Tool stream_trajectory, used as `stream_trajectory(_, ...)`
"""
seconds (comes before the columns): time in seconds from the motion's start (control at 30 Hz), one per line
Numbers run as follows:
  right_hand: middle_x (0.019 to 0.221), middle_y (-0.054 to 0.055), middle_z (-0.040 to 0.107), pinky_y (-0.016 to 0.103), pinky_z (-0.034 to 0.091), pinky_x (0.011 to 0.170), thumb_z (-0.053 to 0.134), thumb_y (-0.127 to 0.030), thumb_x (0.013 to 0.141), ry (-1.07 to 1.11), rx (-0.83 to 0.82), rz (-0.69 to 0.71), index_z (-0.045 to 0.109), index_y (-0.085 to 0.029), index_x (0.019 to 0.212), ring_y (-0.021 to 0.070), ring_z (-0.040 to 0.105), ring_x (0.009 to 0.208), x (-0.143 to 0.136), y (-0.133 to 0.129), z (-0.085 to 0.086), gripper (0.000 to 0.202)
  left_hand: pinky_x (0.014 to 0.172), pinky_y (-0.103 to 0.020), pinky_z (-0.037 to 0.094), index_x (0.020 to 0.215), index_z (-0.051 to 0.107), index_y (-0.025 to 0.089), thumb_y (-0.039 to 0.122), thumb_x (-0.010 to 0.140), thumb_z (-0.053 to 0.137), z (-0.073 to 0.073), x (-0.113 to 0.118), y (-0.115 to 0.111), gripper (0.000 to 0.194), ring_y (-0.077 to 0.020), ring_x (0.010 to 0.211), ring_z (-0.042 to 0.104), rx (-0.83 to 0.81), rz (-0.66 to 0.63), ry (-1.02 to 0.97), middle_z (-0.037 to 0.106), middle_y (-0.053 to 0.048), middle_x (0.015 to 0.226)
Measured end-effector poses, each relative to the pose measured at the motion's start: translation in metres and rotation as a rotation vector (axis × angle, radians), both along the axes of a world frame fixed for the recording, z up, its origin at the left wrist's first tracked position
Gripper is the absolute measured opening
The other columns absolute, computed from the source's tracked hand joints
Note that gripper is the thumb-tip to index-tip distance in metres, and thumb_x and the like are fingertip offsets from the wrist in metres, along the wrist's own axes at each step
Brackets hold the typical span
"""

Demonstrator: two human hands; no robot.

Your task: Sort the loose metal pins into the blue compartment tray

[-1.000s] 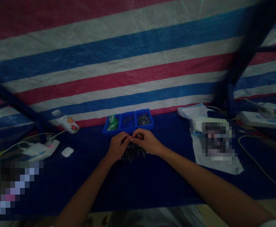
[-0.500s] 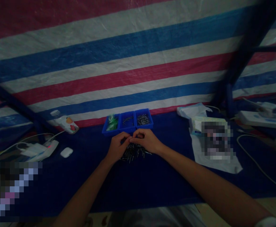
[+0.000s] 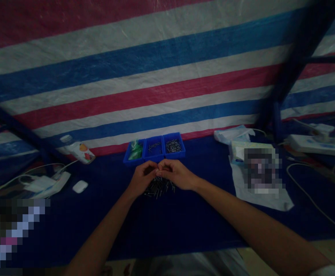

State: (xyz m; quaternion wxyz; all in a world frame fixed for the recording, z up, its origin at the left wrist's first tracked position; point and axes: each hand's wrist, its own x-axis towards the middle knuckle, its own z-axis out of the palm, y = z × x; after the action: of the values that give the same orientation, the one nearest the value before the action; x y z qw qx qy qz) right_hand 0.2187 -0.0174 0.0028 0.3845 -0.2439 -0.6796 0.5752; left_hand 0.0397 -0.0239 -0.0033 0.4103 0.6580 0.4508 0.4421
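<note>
My left hand [image 3: 142, 177] and my right hand [image 3: 177, 173] meet fingertip to fingertip over a loose heap of dark screws [image 3: 156, 188] on the blue tabletop. The fingers of both are pinched together; whatever lies between them is too small and dark to make out. Just beyond stand three joined blue bins. The left bin [image 3: 126, 160] holds green and clear plastic bags [image 3: 135, 150]. In the middle bin [image 3: 152, 155] lie a few thin dark screws [image 3: 155, 146], while the right bin [image 3: 175, 155] contains many small metal pieces [image 3: 173, 145].
A bottle [image 3: 82, 152] lies tilted at the back left, near a power strip [image 3: 55, 185] with cables and a white case [image 3: 80, 186]. To the right are a tissue pack [image 3: 237, 152], a white sheet [image 3: 243, 191] and another power strip [image 3: 305, 143]. Striped sheeting [image 3: 144, 92] hangs behind.
My right hand has turned slightly, bringing its thumb and fingers closer against my left fingertips. Both hands stay over the heap, and the view has shifted a little.
</note>
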Motion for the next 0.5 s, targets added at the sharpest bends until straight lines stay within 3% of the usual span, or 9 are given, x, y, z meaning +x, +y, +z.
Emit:
stream_trajectory(0.13,0.061,-0.007,0.038,0.024,0.023,0.050,0.061,-0.042,0.083,-0.004,0.008,0.007,0.053,-0.018,0.078,0.0078,0.031,0.054,-0.001,-0.003,0.002,0.027,0.065,-0.026,0.042,0.073,0.062,0.016,0.049,0.070,0.074,-0.001,0.000,0.001,0.035,-0.0162,0.067,0.056,-0.049,-0.029,-0.063,0.061,0.000,0.070)
stream_trajectory(0.3,0.060,-0.007,0.040,0.024,0.023,0.049,0.061,-0.036,0.083,-0.011,-0.021,-0.035,0.055,-0.017,0.080,0.0075,0.031,0.053,-0.001,-0.001,0.002,0.020,0.059,-0.024,0.038,0.078,0.063,0.016,0.050,0.077,0.068,-0.011,-0.005,0.005,0.034,-0.0134,0.061,0.051,-0.076,0.036,-0.155,0.057,0.002,0.067)
stream_trajectory(0.5,0.063,-0.005,0.044,0.024,0.026,0.051,0.056,-0.033,0.086,-0.079,-0.004,-0.064,0.059,-0.018,0.083,0.0086,0.035,0.055,0.000,0.002,0.001,0.016,0.057,-0.024,0.036,0.072,0.060,0.016,0.050,0.079,0.066,-0.009,-0.005,0.005,0.035,-0.0122,0.058,0.047,-0.059,0.013,-0.099,0.053,0.003,0.062)
